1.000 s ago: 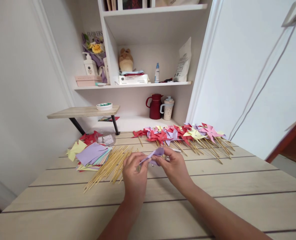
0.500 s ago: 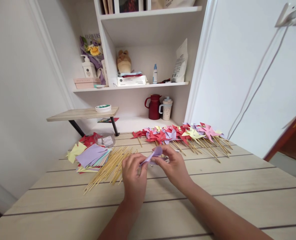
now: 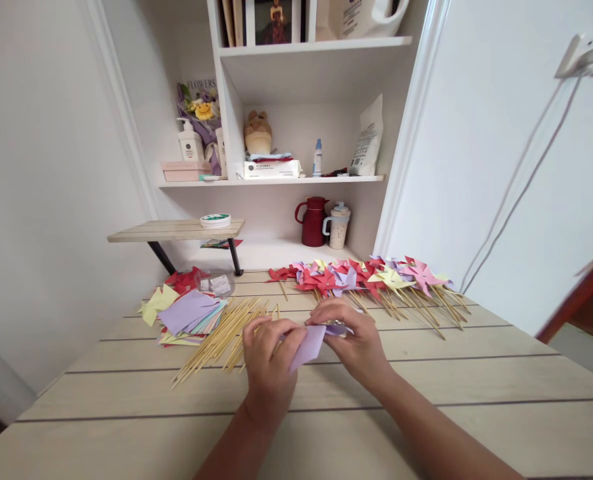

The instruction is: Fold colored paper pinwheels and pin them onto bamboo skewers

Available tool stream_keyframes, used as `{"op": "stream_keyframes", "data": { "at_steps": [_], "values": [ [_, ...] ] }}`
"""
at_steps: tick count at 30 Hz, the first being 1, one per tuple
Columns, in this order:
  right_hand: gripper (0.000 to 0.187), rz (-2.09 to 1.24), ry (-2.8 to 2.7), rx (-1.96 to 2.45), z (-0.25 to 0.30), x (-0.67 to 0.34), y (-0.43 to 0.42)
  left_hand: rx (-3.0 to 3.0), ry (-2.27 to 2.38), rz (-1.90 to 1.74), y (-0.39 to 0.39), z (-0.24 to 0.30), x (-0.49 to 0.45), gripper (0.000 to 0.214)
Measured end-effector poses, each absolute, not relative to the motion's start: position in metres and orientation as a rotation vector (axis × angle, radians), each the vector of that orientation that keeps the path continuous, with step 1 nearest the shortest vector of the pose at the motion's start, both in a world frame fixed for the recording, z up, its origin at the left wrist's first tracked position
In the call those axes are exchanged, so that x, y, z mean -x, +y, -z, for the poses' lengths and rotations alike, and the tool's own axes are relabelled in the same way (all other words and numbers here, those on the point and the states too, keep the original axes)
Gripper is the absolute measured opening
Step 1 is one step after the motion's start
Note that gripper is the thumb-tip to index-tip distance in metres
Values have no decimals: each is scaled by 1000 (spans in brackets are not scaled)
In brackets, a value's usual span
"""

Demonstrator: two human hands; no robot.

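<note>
At the far left of our pale planked table (image 3: 101, 427) we had a folded yellow paper (image 3: 157, 303), and against it lay a fanned stack of coloured sheets (image 3: 189, 313) with a purple one on top. Behind these sat some red paper (image 3: 185, 280), and just beside that a clear plastic box (image 3: 219, 285) with a white label, near the black leg of a small raised shelf (image 3: 176, 231). Next to the stack we had thin wooden sticks (image 3: 213, 343) strewn slantwise in a loose bundle. Our left hand (image 3: 270, 350) came next, its fingers curled and pinching the left part of a purple piece of paper (image 3: 309, 348), which we held up above the middle of the table. A flat flap of it hung toward us between our two hands. Our right hand (image 3: 359, 347) gripped the paper's right part between thumb and bent fingers, with something small and shiny at the fingers that we could not make out. Behind and to the right of that hand lay our row of red, purple, yellow and pink pinwheels (image 3: 329, 280), their sticks pointing toward us.
</note>
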State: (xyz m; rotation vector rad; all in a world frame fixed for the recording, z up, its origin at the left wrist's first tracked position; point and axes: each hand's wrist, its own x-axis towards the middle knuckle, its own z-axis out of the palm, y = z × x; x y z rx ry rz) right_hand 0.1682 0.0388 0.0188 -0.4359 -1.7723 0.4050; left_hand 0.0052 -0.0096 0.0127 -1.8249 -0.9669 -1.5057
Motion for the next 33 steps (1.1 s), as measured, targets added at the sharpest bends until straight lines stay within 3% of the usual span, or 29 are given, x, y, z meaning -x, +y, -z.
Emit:
{"op": "stream_keyframes", "data": {
  "at_steps": [25, 27, 29, 33],
  "values": [
    [7, -472, -1717, 565, -14, -175, 54, 2070, -1166, 1575, 9, -6, 8, 17],
    [3, -577, -1625, 618, -15, -183, 61, 1967, -1321, 1730, 14, -5, 24, 30],
    [4, -654, -1478, 691, -13, -191, 69, 1641, -1536, 1908, 20, -2, 43, 29],
    [18, -821, -1290, 787, -9, -198, 80, 1334, -1740, 1741, 33, 8, 75, 22]
  ]
}}
